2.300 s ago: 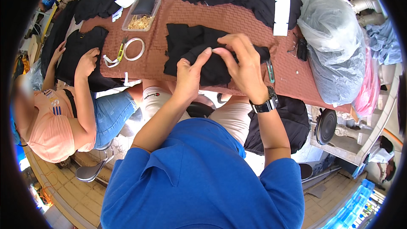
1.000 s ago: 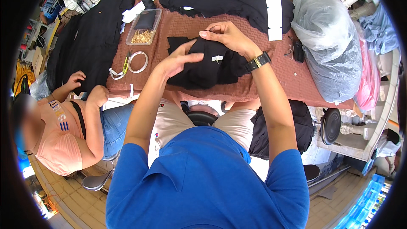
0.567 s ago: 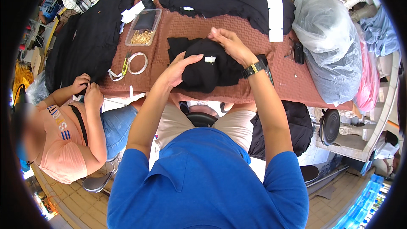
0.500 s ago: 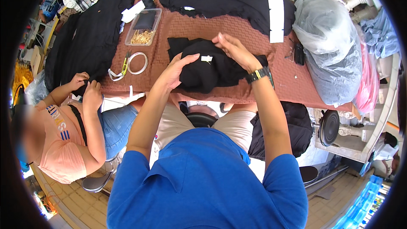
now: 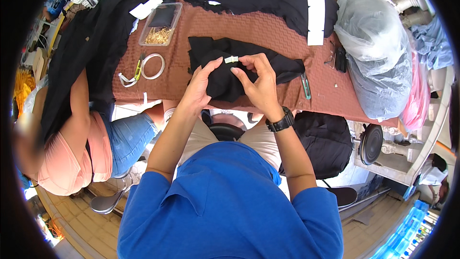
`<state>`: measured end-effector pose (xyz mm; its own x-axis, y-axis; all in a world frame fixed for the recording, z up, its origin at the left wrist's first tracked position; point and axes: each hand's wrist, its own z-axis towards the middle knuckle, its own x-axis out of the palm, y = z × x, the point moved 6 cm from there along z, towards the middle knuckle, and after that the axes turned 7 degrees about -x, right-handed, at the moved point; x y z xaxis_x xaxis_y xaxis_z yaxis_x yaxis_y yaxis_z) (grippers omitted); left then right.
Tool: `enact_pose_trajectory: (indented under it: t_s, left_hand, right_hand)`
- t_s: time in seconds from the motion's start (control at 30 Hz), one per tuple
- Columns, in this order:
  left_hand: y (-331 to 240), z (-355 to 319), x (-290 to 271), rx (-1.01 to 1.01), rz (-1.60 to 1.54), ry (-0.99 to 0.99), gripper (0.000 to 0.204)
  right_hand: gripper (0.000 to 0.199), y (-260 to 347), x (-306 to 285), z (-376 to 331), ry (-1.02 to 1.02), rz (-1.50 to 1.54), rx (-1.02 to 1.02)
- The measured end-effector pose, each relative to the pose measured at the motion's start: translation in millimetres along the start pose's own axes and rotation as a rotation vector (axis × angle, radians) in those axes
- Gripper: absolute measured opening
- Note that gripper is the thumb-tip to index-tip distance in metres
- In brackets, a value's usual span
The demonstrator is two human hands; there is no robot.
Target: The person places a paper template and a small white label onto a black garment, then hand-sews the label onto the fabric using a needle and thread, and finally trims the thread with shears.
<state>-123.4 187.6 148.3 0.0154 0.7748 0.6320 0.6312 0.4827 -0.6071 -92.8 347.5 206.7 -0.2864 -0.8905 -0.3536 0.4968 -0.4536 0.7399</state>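
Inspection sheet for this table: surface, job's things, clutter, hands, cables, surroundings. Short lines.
surface: brown textured cover, wrinkled in places
job's things: black cloth; small pale tag
clutter: clear tray of gold-coloured pieces, yellow-green snips, white ring, green tool
hands: left hand at the tag's left end, right hand at its right; grip unclear
cables: orange strands at lower left, too blurred to confirm
surroundings: peach-clad co-worker, left; stuffed plastic bag, right
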Motion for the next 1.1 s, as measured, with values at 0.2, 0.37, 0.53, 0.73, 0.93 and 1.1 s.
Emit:
enact_pose_trajectory:
  t_s: [0.2, 0.37, 0.53, 0.73, 0.93, 1.1]
  left_hand:
    - [-2.6, -2.7, 3.9, 0.07, 0.064, -0.06, 0.028]
    - [-3.0, -5.6, 6.0, 0.105, 0.076, -0.059, 0.029]
    - [-1.1, -4.3, 1.6, 0.137, 0.111, -0.081, 0.029]
    - [20.9, -2.4, 5.1, -0.116, 0.111, 0.031, 0.038]
    - [38.3, 9.8, -9.2, -0.072, 0.148, -0.086, 0.039]
    - [31.9, 0.8, -1.4, -0.019, 0.148, -0.08, 0.036]
  right_hand:
    - [0.015, 1.6, 5.9, 1.8, -0.075, 0.035, -0.038]
    - [0.007, -0.7, 3.0, 4.6, -0.034, 0.1, 0.035]
    - [0.008, 10.5, -30.5, 12.0, -0.194, 0.264, -0.035]
    - [0.007, 70.0, -38.8, -6.4, 0.008, 0.521, -0.032]
    - [0.016, 126.8, -25.8, -39.3, 0.307, 0.473, -0.205]
    - [0.014, 153.8, -18.2, -57.8, 0.49, 0.645, -0.113]
